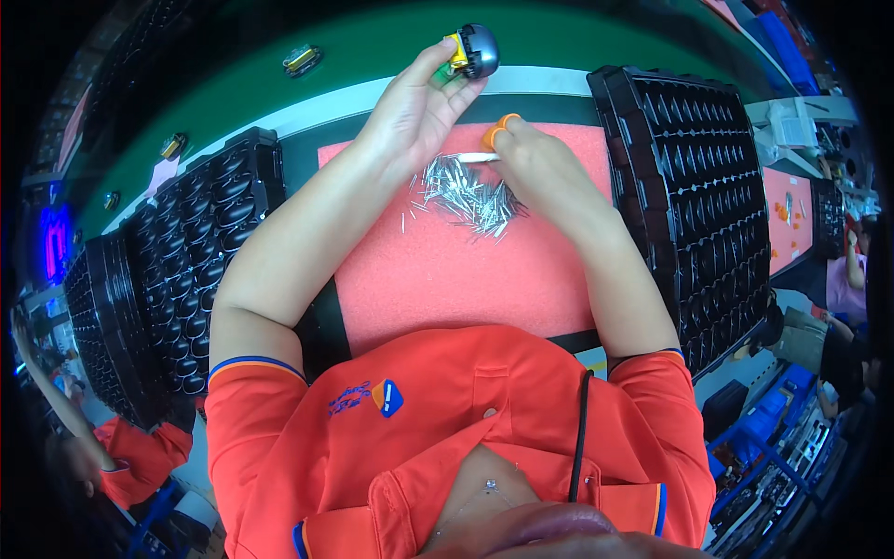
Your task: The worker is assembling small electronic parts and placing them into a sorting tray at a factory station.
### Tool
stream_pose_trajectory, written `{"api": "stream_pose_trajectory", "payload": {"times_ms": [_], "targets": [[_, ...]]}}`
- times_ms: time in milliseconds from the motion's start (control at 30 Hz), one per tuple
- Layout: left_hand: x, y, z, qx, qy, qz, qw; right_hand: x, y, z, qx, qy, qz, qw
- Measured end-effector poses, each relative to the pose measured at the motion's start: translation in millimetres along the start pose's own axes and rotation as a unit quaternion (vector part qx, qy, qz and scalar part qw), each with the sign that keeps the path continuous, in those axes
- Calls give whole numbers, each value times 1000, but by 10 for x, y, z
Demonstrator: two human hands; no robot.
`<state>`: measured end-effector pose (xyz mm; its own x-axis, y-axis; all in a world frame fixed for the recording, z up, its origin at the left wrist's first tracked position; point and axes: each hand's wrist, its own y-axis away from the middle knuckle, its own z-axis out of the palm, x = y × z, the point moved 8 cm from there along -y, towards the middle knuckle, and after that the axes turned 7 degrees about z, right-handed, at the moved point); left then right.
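My left hand (414, 112) is closed on a dark, rounded, glossy casing (480, 51) with a yellow part at its side. It is held up over the green belt. My right hand (545, 168), with orange finger cots (501, 131) on its fingertips, is closed above the pink mat (456, 279). From under its fingers a short white stick-like tool (477, 157) points left; the gripped end is hidden. Just below that tool lies a loose heap of thin silvery metal pins (470, 197), a few strewn to the left.
Black moulded trays with rows of hollows flank the mat, one stack at the right (694, 205), others at the left (200, 233). Small yellow-and-dark assemblies (302, 61) sit on the green belt (391, 37) beyond a pale rail. Another person in a red shirt (144, 456) is at the far left.
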<state>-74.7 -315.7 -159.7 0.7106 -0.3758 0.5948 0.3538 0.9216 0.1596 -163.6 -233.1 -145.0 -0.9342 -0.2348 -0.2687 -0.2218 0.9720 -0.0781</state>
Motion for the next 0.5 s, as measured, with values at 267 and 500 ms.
{"api": "stream_pose_trajectory", "payload": {"times_ms": [267,500], "targets": [[53,108,165,-88,-117,-8,989,463,295,-186,38,-305,209,928],[-164,431,454,-219,-412,-48,883,642,652,-469,221,-581,321,714]]}}
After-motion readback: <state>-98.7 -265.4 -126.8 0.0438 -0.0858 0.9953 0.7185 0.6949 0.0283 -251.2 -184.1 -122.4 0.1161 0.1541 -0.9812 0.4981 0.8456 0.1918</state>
